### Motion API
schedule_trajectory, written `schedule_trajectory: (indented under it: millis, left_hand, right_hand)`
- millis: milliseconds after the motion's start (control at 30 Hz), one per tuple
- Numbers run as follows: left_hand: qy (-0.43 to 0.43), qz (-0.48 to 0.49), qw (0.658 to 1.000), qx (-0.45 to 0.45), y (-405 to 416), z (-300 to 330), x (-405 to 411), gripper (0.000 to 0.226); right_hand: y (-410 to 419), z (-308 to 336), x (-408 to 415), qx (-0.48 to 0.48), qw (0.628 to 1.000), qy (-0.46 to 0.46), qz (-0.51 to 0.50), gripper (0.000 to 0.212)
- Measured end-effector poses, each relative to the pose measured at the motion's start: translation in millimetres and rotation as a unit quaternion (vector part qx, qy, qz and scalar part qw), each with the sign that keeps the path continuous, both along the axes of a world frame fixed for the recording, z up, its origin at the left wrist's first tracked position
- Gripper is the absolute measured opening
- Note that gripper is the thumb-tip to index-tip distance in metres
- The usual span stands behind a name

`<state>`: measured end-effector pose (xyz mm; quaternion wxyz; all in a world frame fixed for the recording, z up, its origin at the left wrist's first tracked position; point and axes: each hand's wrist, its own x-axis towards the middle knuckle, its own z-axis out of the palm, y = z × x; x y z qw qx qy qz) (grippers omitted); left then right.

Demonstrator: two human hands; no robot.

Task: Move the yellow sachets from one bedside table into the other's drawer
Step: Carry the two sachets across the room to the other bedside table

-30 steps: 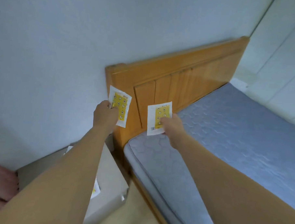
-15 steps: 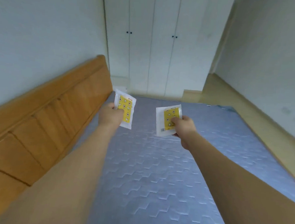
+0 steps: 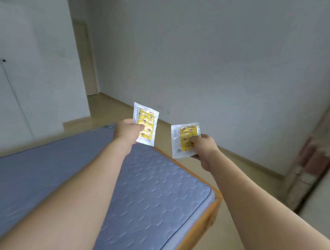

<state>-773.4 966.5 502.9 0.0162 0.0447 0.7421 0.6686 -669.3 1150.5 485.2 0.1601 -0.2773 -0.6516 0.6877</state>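
My left hand (image 3: 126,130) pinches a yellow sachet (image 3: 146,124) with a clear white border, held upright out in front of me. A second yellow sachet (image 3: 184,137) of the same kind is pinched by my right hand (image 3: 204,147), thumb across its face. Both sachets hang in the air above the foot corner of the bed. Neither bedside table nor any drawer is in view.
A blue quilted mattress (image 3: 142,195) on a wooden bed frame (image 3: 203,226) fills the lower left, its corner pointing right. White wardrobe doors (image 3: 12,91) stand at the left, a doorway (image 3: 85,61) behind them. Pale wooden floor (image 3: 239,175) runs past the bed to a white wall.
The view has swung right from the headboard and bedside table, across the mattress, to the foot corner of the bed. Both hands keep their sachets out in front throughout.
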Motion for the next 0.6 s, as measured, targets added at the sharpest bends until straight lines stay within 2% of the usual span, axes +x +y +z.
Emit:
schedule_trajectory:
  millis: [67, 267, 333, 433, 600]
  left_hand:
    - [-0.007, -0.061, 0.998, 0.025, 82.1, 5.0, 10.9, 0.015]
    - [-0.014, -0.213, 0.976, 0.03, 275.5, 12.8, 44.8, 0.021]
    - [-0.013, -0.237, 0.971, 0.023, 324.9, 11.2, 49.1, 0.028]
    - [-0.018, -0.267, 0.964, 0.008, 389.5, 3.7, 37.4, 0.026]
    - [-0.013, -0.286, 0.958, 0.02, 483.7, -7.3, -12.1, 0.027]
  right_hand:
    - [70.5, 1.5, 25.1, 0.005, 0.999, -0.002, -0.046, 0.014]
    - [232.6, 7.4, 91.0, 0.003, 0.982, 0.006, -0.189, 0.016]
    - [271.7, 6.5, 99.0, 0.003, 0.976, 0.012, -0.217, 0.014]
    - [324.5, 1.1, 96.5, 0.017, 0.969, 0.012, -0.246, 0.013]
    - [412.7, -5.5, 53.2, 0.01, 0.959, 0.024, -0.283, 0.016]
